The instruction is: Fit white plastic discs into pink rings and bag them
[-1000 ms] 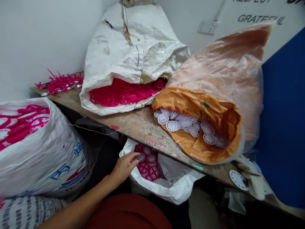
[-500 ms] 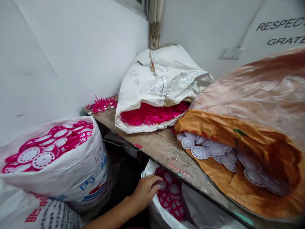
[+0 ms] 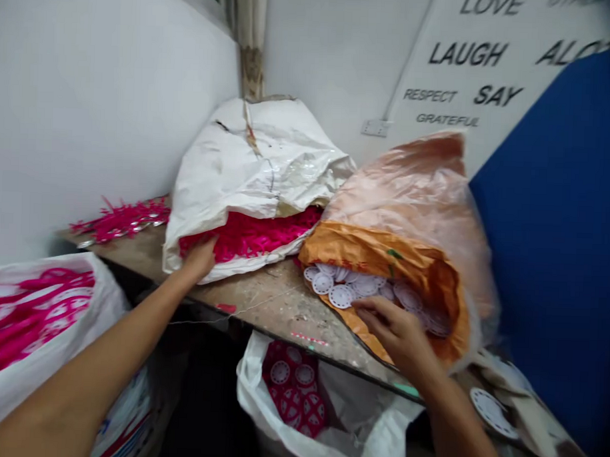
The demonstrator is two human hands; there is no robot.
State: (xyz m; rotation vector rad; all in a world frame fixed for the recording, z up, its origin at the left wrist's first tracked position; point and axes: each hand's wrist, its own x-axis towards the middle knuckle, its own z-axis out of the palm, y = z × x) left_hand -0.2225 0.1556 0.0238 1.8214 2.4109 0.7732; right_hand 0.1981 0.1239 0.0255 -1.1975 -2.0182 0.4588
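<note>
My left hand (image 3: 202, 257) reaches into the mouth of a white sack (image 3: 257, 153) of bright pink plastic pieces (image 3: 257, 235). Its fingertips are hidden among the pieces, so I cannot see what they grip. At the opening of an orange sack (image 3: 384, 241), my right hand (image 3: 392, 326) has thumb and fingers closed at the edge of a white plastic disc (image 3: 341, 296) with small holes round its rim. More white discs (image 3: 407, 297) lie deeper inside. Below the table edge, an open white bag (image 3: 252, 373) holds pink pieces with white discs (image 3: 304, 375).
Both sacks rest on a worn table (image 3: 277, 301). At left stands another white sack (image 3: 107, 301) of pink and white pieces. A pile of pink pieces (image 3: 120, 221) lies in the back corner. A blue panel (image 3: 559, 251) rises at right, near a loose white disc (image 3: 493, 412).
My left hand has moved from the lower bag up into the white sack of pink pieces. My right hand has come into view at the white discs. The view has swung right.
</note>
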